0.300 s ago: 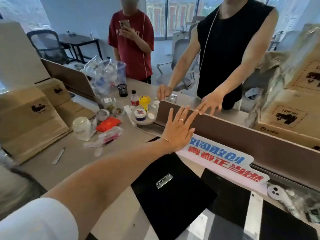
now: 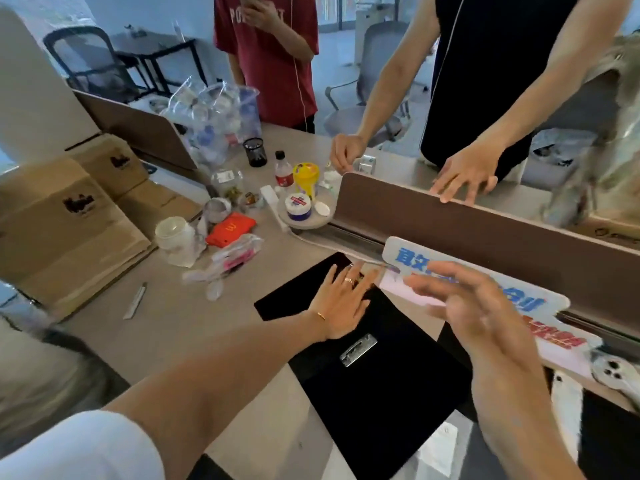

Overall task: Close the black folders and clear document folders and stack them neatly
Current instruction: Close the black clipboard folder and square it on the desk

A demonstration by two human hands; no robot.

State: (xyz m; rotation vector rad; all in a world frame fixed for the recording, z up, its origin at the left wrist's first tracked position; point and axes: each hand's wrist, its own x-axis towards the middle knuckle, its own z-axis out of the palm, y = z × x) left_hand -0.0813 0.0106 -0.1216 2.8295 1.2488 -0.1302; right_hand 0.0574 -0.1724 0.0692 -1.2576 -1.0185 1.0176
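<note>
Right forearm: it comes in from the near right edge and rises over the black sheets at the near right.
Black folder [image 2: 377,403]: lies flat and open on the desk [image 2: 166,323], set at a diagonal, near centre; a metal clip [image 2: 357,345] sits on its inside face.
Second black folder [image 2: 609,431]: flat at the near right, partly cut off by the frame; a white strip lies between its dark panels.
Left hand [image 2: 341,304]: fingers spread wide, palm down, pressed flat on the far part of the black folder, just beyond the metal clip; it grips nothing. A ring and a thin bracelet show on it.
Right hand [image 2: 467,313]: raised in the air above the folder's right side, fingers loosely spread and blurred, empty.
Printed sign [image 2: 485,289]: a white board with blue and red characters, lying along the base of the divider, partly behind the right hand.
White device [image 2: 614,374]: at the right, just near of the sign's end.
Clutter, left of centre: a red carton [image 2: 230,230], a white lidded cup [image 2: 173,235], plastic wrappers, a small bottle [image 2: 284,171] and a yellow tub [image 2: 305,176].
Cardboard boxes [image 2: 69,216]: stacked flat at the far left.
Divider [image 2: 485,233]: a brown panel standing across the desk beyond the folders.
Person in black: stands beyond the divider, one hand [image 2: 464,178] resting on its top edge.
Person in red: farther off, holding a phone.
</note>
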